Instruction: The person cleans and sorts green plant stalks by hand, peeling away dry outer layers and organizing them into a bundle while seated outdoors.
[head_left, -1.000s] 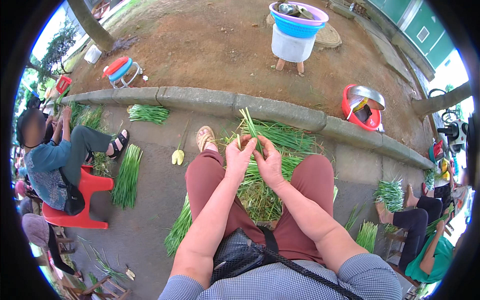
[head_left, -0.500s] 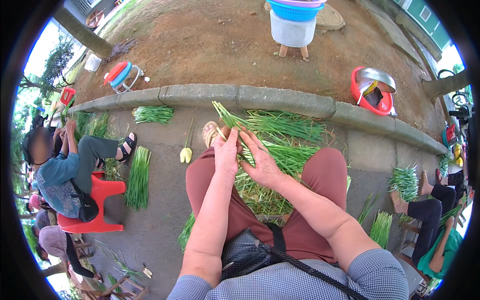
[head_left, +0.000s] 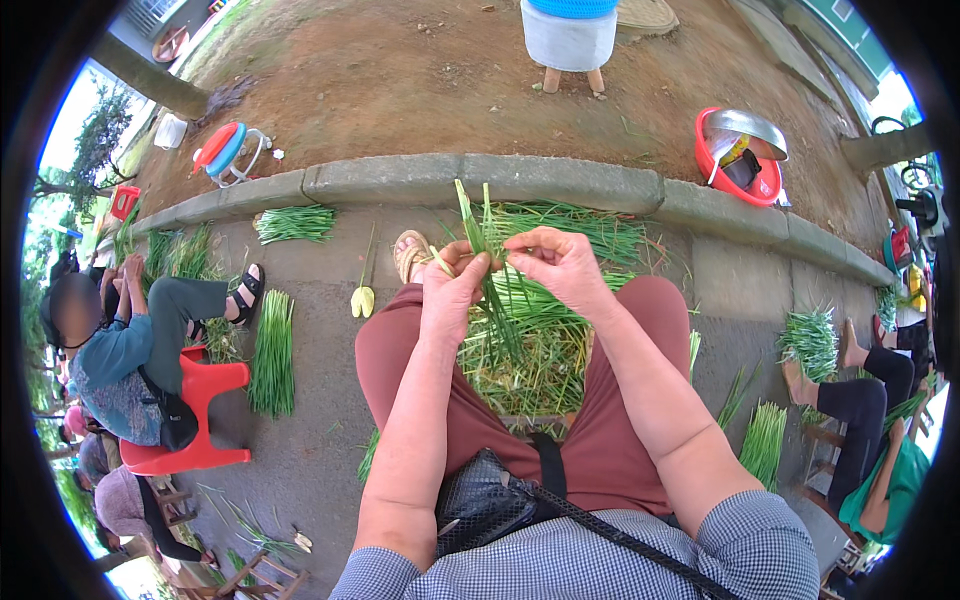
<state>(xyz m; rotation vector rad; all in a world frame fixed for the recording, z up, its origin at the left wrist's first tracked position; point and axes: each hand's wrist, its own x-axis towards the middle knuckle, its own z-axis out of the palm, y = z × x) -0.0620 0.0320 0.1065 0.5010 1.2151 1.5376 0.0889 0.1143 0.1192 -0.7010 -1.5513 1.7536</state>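
My left hand is closed around a small bunch of long green chives, pale ends up and dark leaves hanging below. Close beside it my right hand pinches thumb and fingertips together at the bunch's edge, apparently on a thin chive leaf; the tips are too small to make out fully. Under both hands, between my knees, lies a heap of green chives with yellowed trimmings nearer me. Another layer of chives spreads along the kerb.
A stone kerb runs across ahead. Chive bundles lie at left and right. A yellow flower-like piece rests near my sandalled foot. A person sits on a red stool at left; a red basin stands beyond the kerb.
My hands have come apart slightly, the right moving outward into a pinch. The bunch now stands more upright in my left hand, its leaves hanging into view. The whole view has shifted a little.
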